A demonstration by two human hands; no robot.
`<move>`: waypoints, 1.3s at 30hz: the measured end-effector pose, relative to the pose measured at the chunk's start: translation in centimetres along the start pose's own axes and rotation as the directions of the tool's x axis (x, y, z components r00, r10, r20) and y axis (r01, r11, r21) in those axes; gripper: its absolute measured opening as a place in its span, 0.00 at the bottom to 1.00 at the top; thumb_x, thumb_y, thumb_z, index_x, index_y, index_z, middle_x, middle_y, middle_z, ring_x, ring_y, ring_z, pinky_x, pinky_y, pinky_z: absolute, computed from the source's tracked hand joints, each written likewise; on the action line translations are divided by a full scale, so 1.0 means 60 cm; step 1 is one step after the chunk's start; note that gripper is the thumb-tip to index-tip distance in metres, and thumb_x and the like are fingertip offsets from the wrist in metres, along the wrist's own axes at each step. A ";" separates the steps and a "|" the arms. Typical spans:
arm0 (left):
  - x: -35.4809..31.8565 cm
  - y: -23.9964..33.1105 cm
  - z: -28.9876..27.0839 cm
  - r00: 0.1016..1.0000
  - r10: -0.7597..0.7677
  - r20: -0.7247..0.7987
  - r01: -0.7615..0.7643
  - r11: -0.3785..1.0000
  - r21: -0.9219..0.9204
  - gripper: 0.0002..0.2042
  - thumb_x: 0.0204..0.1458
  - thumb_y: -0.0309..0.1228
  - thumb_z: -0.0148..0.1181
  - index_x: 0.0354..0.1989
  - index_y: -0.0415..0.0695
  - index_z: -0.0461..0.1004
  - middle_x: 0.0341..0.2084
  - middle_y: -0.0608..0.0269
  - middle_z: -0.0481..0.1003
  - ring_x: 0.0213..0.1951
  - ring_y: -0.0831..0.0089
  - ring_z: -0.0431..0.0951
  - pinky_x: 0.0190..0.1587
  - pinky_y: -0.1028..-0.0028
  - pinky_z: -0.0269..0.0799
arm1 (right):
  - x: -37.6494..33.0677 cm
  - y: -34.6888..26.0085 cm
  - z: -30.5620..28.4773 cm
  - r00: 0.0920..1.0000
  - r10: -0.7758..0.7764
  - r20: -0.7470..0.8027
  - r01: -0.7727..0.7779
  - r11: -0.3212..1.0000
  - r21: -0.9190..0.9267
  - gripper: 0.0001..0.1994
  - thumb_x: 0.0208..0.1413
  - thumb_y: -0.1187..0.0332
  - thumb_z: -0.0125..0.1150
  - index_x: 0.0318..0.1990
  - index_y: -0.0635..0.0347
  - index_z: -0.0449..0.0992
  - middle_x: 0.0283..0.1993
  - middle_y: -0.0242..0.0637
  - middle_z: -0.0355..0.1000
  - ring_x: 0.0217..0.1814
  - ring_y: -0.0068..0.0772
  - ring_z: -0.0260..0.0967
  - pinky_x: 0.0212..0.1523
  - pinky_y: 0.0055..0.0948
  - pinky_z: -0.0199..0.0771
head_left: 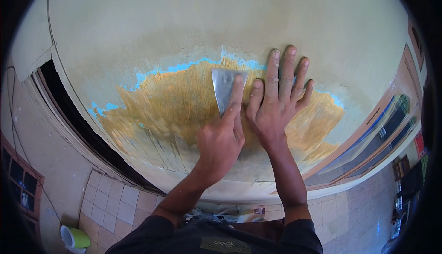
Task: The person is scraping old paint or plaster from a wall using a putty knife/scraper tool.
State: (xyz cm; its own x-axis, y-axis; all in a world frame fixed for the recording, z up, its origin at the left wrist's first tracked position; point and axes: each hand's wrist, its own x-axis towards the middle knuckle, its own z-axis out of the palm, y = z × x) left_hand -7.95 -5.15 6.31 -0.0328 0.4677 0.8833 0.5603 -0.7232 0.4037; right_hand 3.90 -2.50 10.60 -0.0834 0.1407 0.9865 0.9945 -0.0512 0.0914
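Note:
A metal scraper (223, 84) with a wide flat blade lies against the painted panel (184, 28) in front of me. My left hand (220, 139) is closed around its handle, which the hand hides, and the index finger is stretched along the blade. The blade's wide edge is just below the bright blue rim of old paint (184, 66). Beside it, my right hand (274, 111) rests flat on the panel with fingers spread, holding nothing. Bare brown wood (170, 99) shows around both hands, with pale green-grey paint above it.
A dark gap (83, 120) with a frame edge runs along the panel's left side. Below left, a green and white bucket (77, 238) stands on the tiled floor (110, 201). Windows with wooden frames (368, 139) are at the right, and a cable (32, 171) hangs at far left.

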 end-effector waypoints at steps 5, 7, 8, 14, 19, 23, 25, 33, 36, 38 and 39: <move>0.037 0.023 0.002 0.999 0.001 -0.042 0.002 0.998 0.070 0.35 0.54 0.20 0.58 0.73 0.51 0.60 0.31 0.53 0.82 0.17 0.59 0.76 0.22 0.64 0.72 | 0.005 0.040 -0.028 0.992 0.001 0.128 -0.008 0.998 0.061 0.24 0.70 0.58 0.38 0.69 0.52 0.69 0.77 0.42 0.55 0.82 0.48 0.42 0.75 0.51 0.30; 0.004 0.027 0.012 0.999 -0.013 -0.041 0.012 1.000 -0.020 0.35 0.54 0.20 0.58 0.73 0.51 0.60 0.38 0.52 0.81 0.18 0.58 0.78 0.23 0.65 0.74 | -0.005 0.050 -0.017 0.995 0.008 0.095 -0.013 0.999 0.050 0.24 0.71 0.57 0.37 0.69 0.50 0.69 0.77 0.42 0.55 0.82 0.49 0.42 0.75 0.51 0.29; -0.002 0.029 0.019 0.999 -0.004 -0.038 0.004 1.000 -0.021 0.35 0.54 0.20 0.58 0.73 0.51 0.60 0.38 0.52 0.81 0.18 0.58 0.78 0.23 0.65 0.74 | -0.008 0.055 -0.010 0.998 0.010 0.065 -0.013 0.999 0.036 0.24 0.71 0.57 0.37 0.69 0.47 0.69 0.77 0.42 0.55 0.82 0.50 0.41 0.76 0.52 0.28; 0.035 0.049 0.021 1.000 -0.008 -0.003 0.008 1.000 0.022 0.34 0.53 0.18 0.58 0.71 0.48 0.61 0.53 0.53 0.78 0.20 0.59 0.79 0.24 0.66 0.76 | -0.004 0.061 -0.005 0.999 0.036 0.031 -0.036 0.999 -0.005 0.24 0.73 0.53 0.33 0.68 0.39 0.70 0.78 0.41 0.53 0.82 0.53 0.37 0.76 0.53 0.22; 0.004 0.039 0.049 1.000 -0.026 -0.014 0.026 1.000 0.012 0.35 0.52 0.18 0.58 0.71 0.47 0.61 0.60 0.55 0.74 0.20 0.59 0.79 0.24 0.67 0.77 | -0.010 0.073 0.009 0.999 0.025 0.030 -0.025 1.000 -0.010 0.24 0.73 0.53 0.32 0.68 0.38 0.70 0.78 0.40 0.53 0.82 0.52 0.38 0.76 0.53 0.23; 0.031 0.051 0.050 0.998 -0.050 0.024 0.049 0.998 0.047 0.35 0.52 0.18 0.58 0.71 0.47 0.61 0.59 0.55 0.74 0.20 0.59 0.79 0.25 0.67 0.77 | -0.012 0.080 0.016 1.000 0.019 -0.003 -0.019 1.000 0.004 0.23 0.73 0.53 0.34 0.68 0.37 0.71 0.78 0.40 0.53 0.82 0.52 0.38 0.76 0.53 0.23; 0.037 0.051 0.058 1.000 -0.008 -0.007 0.008 0.999 0.042 0.35 0.52 0.17 0.58 0.72 0.46 0.61 0.60 0.54 0.73 0.20 0.59 0.80 0.25 0.67 0.77 | -0.011 0.082 0.016 1.000 0.020 -0.005 -0.020 1.000 0.010 0.23 0.73 0.52 0.34 0.67 0.36 0.71 0.78 0.40 0.53 0.82 0.52 0.39 0.76 0.53 0.24; 0.030 0.064 0.070 0.998 -0.053 -0.014 0.054 0.998 0.030 0.36 0.53 0.17 0.57 0.73 0.48 0.59 0.55 0.55 0.77 0.19 0.60 0.79 0.25 0.67 0.77 | -0.015 0.090 0.018 0.999 0.015 -0.033 -0.015 1.000 0.016 0.22 0.73 0.52 0.35 0.66 0.34 0.73 0.78 0.40 0.54 0.82 0.52 0.40 0.76 0.53 0.25; 0.010 0.053 0.077 0.999 -0.046 0.000 0.046 0.998 0.037 0.37 0.51 0.16 0.58 0.73 0.47 0.58 0.53 0.54 0.78 0.18 0.60 0.78 0.24 0.67 0.76 | -0.016 0.096 0.019 1.000 0.015 -0.017 -0.015 1.000 0.016 0.22 0.72 0.52 0.36 0.66 0.34 0.73 0.78 0.40 0.54 0.81 0.52 0.41 0.76 0.53 0.25; 0.008 0.054 0.077 1.000 -0.019 0.009 0.019 0.999 0.038 0.38 0.50 0.15 0.58 0.73 0.47 0.58 0.52 0.54 0.79 0.18 0.61 0.77 0.24 0.67 0.76 | -0.019 0.096 0.020 1.000 0.011 -0.006 -0.011 1.000 0.027 0.22 0.72 0.52 0.37 0.66 0.34 0.73 0.78 0.40 0.54 0.81 0.52 0.41 0.76 0.53 0.25; 0.011 0.059 0.076 0.998 -0.052 0.026 0.051 0.998 0.031 0.38 0.50 0.14 0.58 0.73 0.47 0.58 0.53 0.54 0.78 0.18 0.61 0.77 0.24 0.68 0.76 | -0.017 0.098 0.020 1.000 0.013 -0.008 -0.013 1.000 0.024 0.22 0.72 0.52 0.37 0.66 0.34 0.73 0.78 0.40 0.54 0.81 0.52 0.41 0.76 0.53 0.25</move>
State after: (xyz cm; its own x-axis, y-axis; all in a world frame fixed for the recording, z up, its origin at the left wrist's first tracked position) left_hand -2.19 -5.08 7.25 -0.0405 0.5173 0.8549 0.5834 -0.6823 0.4405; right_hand 9.92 -1.76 9.95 -0.0711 0.1323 0.9887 0.9967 -0.0294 0.0757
